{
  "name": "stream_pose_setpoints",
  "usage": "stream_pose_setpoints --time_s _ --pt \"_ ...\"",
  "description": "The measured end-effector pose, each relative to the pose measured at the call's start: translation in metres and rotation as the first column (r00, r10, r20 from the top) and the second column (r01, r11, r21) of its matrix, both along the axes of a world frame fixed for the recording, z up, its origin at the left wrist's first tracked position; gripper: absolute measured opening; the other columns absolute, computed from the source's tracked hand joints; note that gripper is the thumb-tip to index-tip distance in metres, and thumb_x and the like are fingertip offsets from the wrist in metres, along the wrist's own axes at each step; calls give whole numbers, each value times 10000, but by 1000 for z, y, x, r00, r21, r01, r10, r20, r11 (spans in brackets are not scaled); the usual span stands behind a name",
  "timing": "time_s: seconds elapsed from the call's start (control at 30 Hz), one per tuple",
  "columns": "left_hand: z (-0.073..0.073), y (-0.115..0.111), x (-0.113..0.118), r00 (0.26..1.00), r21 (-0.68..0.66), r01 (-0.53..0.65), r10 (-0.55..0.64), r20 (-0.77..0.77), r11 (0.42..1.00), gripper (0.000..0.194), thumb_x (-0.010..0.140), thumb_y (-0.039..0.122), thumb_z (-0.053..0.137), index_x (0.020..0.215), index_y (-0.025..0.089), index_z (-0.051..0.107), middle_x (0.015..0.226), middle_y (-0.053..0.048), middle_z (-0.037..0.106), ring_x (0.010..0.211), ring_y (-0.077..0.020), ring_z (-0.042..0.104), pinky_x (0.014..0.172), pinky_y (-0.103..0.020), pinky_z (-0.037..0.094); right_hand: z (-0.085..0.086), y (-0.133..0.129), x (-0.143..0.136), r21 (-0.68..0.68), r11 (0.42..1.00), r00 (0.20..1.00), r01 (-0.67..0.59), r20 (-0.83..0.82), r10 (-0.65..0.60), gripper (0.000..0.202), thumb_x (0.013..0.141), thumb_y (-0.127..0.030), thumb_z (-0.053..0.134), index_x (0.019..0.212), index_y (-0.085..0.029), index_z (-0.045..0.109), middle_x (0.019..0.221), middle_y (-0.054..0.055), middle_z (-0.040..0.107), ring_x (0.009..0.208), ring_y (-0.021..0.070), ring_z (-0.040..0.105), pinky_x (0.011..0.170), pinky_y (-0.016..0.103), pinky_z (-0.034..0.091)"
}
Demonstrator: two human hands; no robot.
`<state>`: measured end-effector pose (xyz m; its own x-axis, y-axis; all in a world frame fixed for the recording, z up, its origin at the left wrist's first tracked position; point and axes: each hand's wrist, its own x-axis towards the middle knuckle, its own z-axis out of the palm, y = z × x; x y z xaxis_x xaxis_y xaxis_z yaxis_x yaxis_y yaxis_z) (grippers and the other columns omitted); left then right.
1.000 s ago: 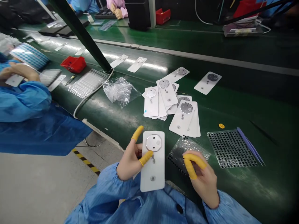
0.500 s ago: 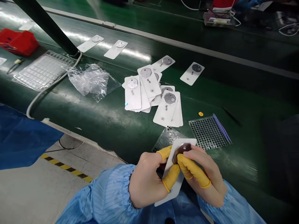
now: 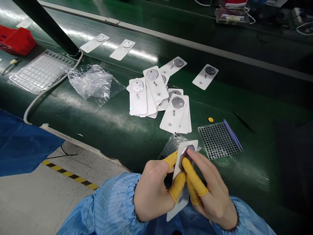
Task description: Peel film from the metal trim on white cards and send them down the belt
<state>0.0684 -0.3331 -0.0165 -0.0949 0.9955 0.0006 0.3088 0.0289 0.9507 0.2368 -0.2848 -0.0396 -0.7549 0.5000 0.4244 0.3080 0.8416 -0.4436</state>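
A white phone back cover point(image 3: 176, 210) with a dark, silver-rimmed round camera plate is held tilted up close to my body. My left hand point(image 3: 155, 189) grips its left edge, thumb in front and another finger at the upper edge, both in yellow finger cots. My right hand point(image 3: 215, 199) is closed at the cover's right side. Its yellow-cotted fingertips press by the lower rim of the camera plate, and a bare finger lies on the plate's top. Whatever lies under these fingertips is hidden. Just beyond stands a clear sheet point(image 3: 170, 147), partly covered by the phone cover.
Several phone covers point(image 3: 155, 85) lie piled ahead. A sheet of black round dots point(image 3: 217, 140) with purple tweezers point(image 3: 232, 135) lies right, near dark tweezers point(image 3: 244, 122) and a yellow finger cot point(image 3: 210, 119). Left are crumpled plastic point(image 3: 91, 83), a clear tray point(image 3: 41, 70) and a red bin point(image 3: 18, 40).
The held phone cover has turned more edge-on and shifted slightly left and down. My right hand has shifted with it, its bare finger now stretched further over the camera plate.
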Motion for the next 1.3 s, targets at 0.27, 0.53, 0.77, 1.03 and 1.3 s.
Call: stream_pose_setpoints --time_s 0.27,0.53,0.77,1.03,1.3 --pt "-11 8 2 975 -114 26 0 222 993 132 806 239 649 877 129 665 578 -3 604 524 -121 560 510 -206 483 -13 7 2 -96 995 998 -28 -63 22 645 793 -59 465 1423 -108 334 1473 189 340 1351 381 343 1002 620 450" --pt "-8 19 10 709 -163 163 0 705 973 331 841 212 660 1159 138 607 768 -63 709 659 -142 678 610 -204 559 -5 9 -1 -408 877 835 253 -366 -411 538 830 -76 578 1342 -207 477 1365 108 506 1244 289 509 1011 505 494" --pt "-7 17 13 730 -126 152 -25 683 980 200 855 219 643 1038 146 676 801 -70 721 685 -148 668 591 -201 551 -6 6 8 -720 630 682 291 -305 -664 308 763 -171 717 1055 -261 685 773 -7 743 542 155 686 419 233 602" --pt "-11 19 11 842 -66 55 -11 540 996 211 828 210 652 644 106 646 534 -4 538 478 -68 441 449 -177 375 4 -5 12 -598 718 657 356 -386 -647 298 729 -148 730 1004 -259 705 701 -13 713 553 164 668 472 268 608" --pt "-9 19 12 823 -172 82 30 567 982 278 821 232 662 579 105 612 496 -8 543 437 -72 442 410 -179 356 6 -1 14 -577 732 698 362 -354 -623 192 740 -123 696 879 -255 712 550 -41 630 429 117 564 344 209 471"
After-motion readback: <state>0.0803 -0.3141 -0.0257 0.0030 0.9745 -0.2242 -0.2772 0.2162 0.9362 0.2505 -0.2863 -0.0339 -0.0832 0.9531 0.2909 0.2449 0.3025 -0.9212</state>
